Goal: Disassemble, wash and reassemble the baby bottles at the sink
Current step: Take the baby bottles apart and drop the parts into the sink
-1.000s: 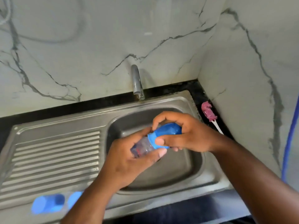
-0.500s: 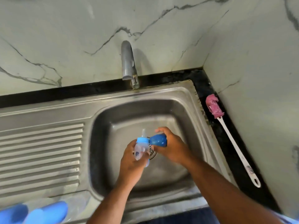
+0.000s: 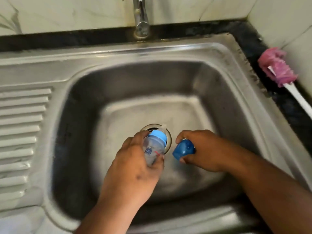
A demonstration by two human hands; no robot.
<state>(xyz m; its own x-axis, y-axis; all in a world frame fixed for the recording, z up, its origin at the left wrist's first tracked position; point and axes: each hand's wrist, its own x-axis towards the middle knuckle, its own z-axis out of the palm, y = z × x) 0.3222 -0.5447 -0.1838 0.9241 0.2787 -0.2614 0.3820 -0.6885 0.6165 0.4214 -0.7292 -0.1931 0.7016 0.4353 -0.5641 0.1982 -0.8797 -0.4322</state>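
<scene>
Clear baby bottle (image 3: 154, 150) w/ light-blue screw ring (image 3: 158, 136) on its neck and a clear teat (image 3: 164, 127) at the far end. It's tilted, top pointing away, over the sink (image 3: 228, 92) basin and right above the drain (image 3: 169, 139), which it partly hides. Left hand (image 3: 135, 168) grips the bottle round the body, fingers + thumb curled on it.

Dark-blue cap (image 3: 184, 149) is off the bottle, just to its right, not touching, open side facing left. Right hand (image 3: 204, 149) holds the cap, fingers curled over the far side, thumb under the near side. Both hands sit in the near half of the basin.

Ribbed drainboard (image 3: 22, 132) is on the left of the steel sink. Tap (image 3: 141, 17) stands at the far edge, approx centre. Black counter strip (image 3: 249, 36) runs along the far + right sides. Bottle brush (image 3: 276, 68), pink head + white handle, lies on it at far right, beside the pale marble wall (image 3: 76, 12).
</scene>
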